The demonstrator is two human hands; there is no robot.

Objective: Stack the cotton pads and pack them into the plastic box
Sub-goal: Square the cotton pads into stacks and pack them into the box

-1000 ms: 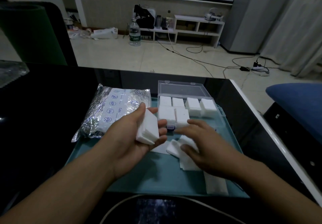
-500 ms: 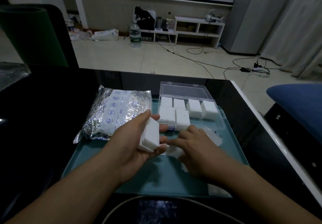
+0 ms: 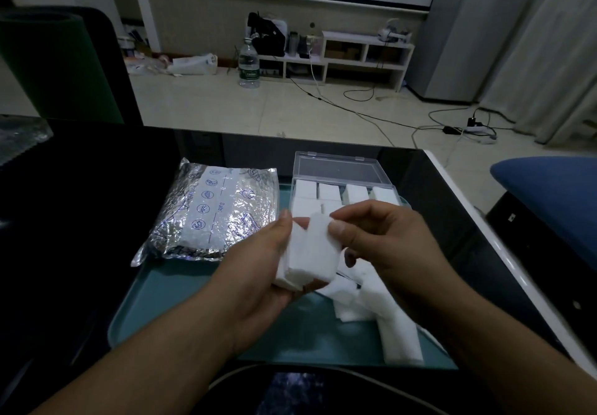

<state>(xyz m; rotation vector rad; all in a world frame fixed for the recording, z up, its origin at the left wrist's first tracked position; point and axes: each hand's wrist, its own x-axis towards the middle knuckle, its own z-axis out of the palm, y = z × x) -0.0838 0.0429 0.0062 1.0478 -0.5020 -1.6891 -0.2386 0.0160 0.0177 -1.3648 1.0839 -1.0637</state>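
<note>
My left hand holds a stack of white cotton pads above the teal tray. With thumb and fingers, my right hand pinches a single cotton pad against the front of that stack. Several loose pads lie on the tray under and right of my right hand. The clear plastic box stands open at the tray's far side, with stacks of pads in its compartments; my hands hide its near part.
A silver foil pack of pads lies on the tray's left far corner. The tray sits on a black glossy table whose white right edge runs diagonally. A blue seat is at the right.
My right hand has risen from the loose pads on the tray, carrying one pad up to the stack in my left hand. The left hand lifted slightly.
</note>
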